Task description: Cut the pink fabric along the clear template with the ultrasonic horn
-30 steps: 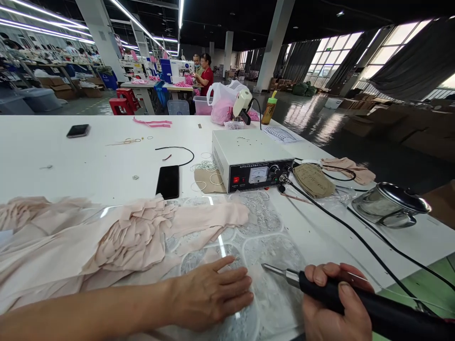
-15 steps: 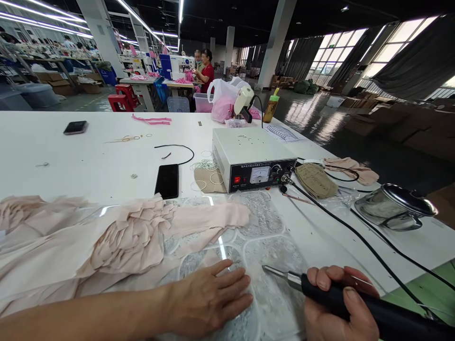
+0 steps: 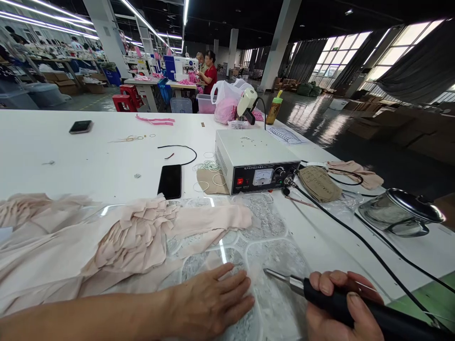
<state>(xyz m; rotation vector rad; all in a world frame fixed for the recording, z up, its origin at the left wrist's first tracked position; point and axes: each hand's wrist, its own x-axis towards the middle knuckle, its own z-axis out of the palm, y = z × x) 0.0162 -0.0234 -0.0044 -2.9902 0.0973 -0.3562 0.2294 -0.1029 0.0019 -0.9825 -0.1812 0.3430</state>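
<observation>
My left hand (image 3: 209, 300) lies palm down with its fingers stretched out on a glossy, clear patterned mat (image 3: 273, 218). A bit of pale fabric (image 3: 213, 259) shows just beyond its fingers. In my right hand (image 3: 346, 308) is a handheld ultrasonic welder (image 3: 336, 296), black-handled with a slim metal tip. The tip points left, low over the mat and a little apart from my left fingertips; whether it touches the surface I cannot tell. Left of my hands is a heap of pale pink fabric (image 3: 131, 241) with ruffled layers, one strip reaching right across the mat.
A metal control box (image 3: 258, 151) with a dial and red switch stands behind the mat, its black cable (image 3: 355, 237) running right. Around it are a black phone (image 3: 169, 181), cardboard patterns (image 3: 320, 183), and a steel-lidded pot (image 3: 401, 215). People work at sewing machines farther back.
The view has shifted slightly, moving most things a little right in the picture. Both hands keep nearly the same pose, and the welder stays in my right hand.
</observation>
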